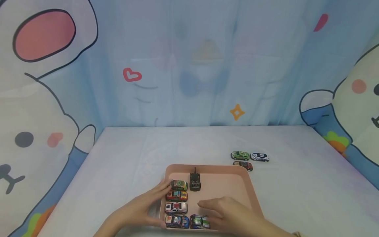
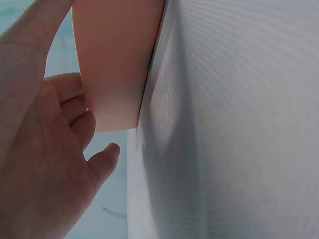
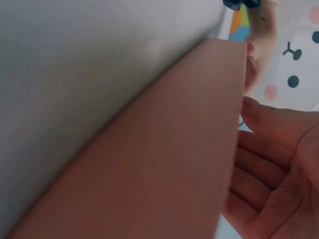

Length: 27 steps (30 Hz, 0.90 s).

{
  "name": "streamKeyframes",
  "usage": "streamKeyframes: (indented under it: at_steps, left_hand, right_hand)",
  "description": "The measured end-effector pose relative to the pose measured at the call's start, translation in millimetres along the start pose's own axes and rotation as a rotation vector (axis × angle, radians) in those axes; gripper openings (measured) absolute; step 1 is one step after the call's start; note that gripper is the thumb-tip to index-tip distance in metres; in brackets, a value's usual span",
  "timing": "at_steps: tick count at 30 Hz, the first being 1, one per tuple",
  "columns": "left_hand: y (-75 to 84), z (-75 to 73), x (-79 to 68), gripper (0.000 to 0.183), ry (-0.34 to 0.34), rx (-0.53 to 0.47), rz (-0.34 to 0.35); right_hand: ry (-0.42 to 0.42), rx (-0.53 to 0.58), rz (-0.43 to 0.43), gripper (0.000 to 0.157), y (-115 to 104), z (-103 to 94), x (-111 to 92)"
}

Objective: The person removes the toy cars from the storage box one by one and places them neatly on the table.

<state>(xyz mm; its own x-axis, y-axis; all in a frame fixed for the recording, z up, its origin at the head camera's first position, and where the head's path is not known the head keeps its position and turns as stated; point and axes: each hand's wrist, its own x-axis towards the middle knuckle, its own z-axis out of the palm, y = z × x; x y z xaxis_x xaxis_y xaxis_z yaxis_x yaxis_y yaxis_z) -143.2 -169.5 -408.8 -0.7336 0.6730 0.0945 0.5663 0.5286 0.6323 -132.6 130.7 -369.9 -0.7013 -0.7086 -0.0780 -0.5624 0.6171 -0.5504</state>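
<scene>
We spread our left hand (image 1: 140,207) along the left side of the pink tray (image 1: 228,184). Our right hand (image 1: 228,210), fingers loosely extended, is beside the green-and-blue toy car (image 1: 200,222).

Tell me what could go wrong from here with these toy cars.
The right hand, close against the green-and-white car, may shove it into the blue car beside it. The left hand, reaching over the side of the tray, might tip or shift it. A shifting tray could bump the brown car near its far right corner.

tray (image 1: 228,182) roomy at right, cars (image 1: 176,196) blocking left
</scene>
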Motion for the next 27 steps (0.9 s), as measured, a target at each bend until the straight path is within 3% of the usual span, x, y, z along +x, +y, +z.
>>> streamKeyframes:
  at_steps: [11,18,27]
  left_hand:
    - [-1.2,-0.1,-0.8,0.094,-0.002,0.001,0.018]
    - [-4.2,1.8,-0.6,0.094,0.001,0.003,0.022]
    - [-6.4,3.1,-0.3,0.095,0.008,0.01,0.028]
  right_hand:
    - [-0.042,0.018,0.062,0.034,2.9,18.0,11.9]
    - [-0.099,0.019,0.074,0.028,2.3,19.8,16.2]
    - [-0.101,-0.041,0.092,0.029,2.2,19.4,15.8]
